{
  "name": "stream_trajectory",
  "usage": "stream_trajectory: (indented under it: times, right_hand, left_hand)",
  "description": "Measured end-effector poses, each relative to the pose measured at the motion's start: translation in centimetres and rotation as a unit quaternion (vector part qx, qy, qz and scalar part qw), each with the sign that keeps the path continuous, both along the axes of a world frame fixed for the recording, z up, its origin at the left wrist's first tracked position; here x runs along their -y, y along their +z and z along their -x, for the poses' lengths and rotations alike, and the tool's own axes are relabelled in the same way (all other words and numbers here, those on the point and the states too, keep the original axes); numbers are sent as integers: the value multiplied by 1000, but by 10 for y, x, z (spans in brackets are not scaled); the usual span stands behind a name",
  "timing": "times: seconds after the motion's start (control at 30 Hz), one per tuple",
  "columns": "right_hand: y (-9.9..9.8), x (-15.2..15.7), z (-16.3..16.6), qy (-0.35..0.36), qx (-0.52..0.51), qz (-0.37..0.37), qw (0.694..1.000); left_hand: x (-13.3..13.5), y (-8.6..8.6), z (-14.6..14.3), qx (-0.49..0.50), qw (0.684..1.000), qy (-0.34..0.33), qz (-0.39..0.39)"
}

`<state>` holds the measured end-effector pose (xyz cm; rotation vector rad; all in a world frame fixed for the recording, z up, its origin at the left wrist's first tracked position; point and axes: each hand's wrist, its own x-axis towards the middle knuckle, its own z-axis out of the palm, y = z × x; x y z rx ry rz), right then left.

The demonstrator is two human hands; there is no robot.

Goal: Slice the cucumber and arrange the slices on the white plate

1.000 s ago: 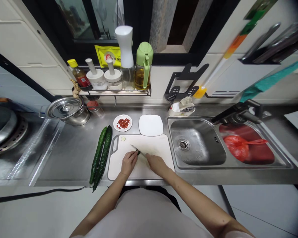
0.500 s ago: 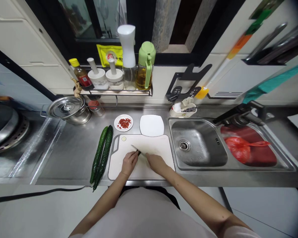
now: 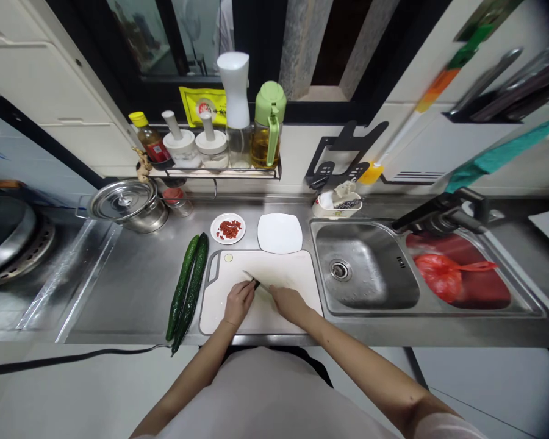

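Observation:
A white cutting board [image 3: 283, 271] lies on the steel counter in front of me. My right hand [image 3: 289, 303] is closed round the handle of a knife [image 3: 251, 278], whose blade points up and left over the board. My left hand [image 3: 238, 300] rests on the board with its fingers curled, pinching something small and dark at the blade; I cannot make out what it is. Two long cucumbers [image 3: 187, 289] lie side by side just left of the board.
Behind the board stand a small plate of chopped red chilli [image 3: 227, 228] and a white square plate [image 3: 279, 233]. A lidded pot [image 3: 124, 204] sits at back left, a condiment rack [image 3: 215, 146] above. A double sink [image 3: 366, 268] is to the right, with a red bag [image 3: 437, 274].

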<state>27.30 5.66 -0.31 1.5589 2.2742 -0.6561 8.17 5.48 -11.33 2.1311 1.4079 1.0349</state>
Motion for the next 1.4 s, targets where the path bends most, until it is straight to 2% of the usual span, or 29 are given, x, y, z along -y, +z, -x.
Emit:
stream_trajectory:
  times: [0.27, 0.57, 0.87, 1.03, 1.13, 1.27, 1.33, 1.4]
  right_hand:
    - [-10, -2, 5, -6, -5, 0, 1000]
    - [-17, -7, 9, -24, -5, 5, 1000]
    - [-17, 1, 7, -71, -25, -26, 997]
    - [-6, 5, 0, -92, -3, -55, 994]
    - [4, 6, -4, -90, 33, -72, 993]
    - [10, 8, -10, -88, 65, -117, 987]
    - [9, 10, -13, -83, 71, -149, 983]
    - [6, 12, -17, -74, 73, -189, 976]
  left_hand:
    - [-1, 0, 0, 3, 1000, -2, -19]
    - [0, 2, 0, 11, 1000, 0, -3]
    - [3, 8, -5, 17, 999, 26, 35]
    - [4, 18, -7, 71, 993, 52, 77]
    - [2, 26, -4, 129, 978, 117, 120]
    - [-9, 36, 5, 241, 919, 258, 178]
    - [-19, 42, 11, 284, 896, 278, 199]
    - [-29, 50, 16, 296, 896, 261, 204]
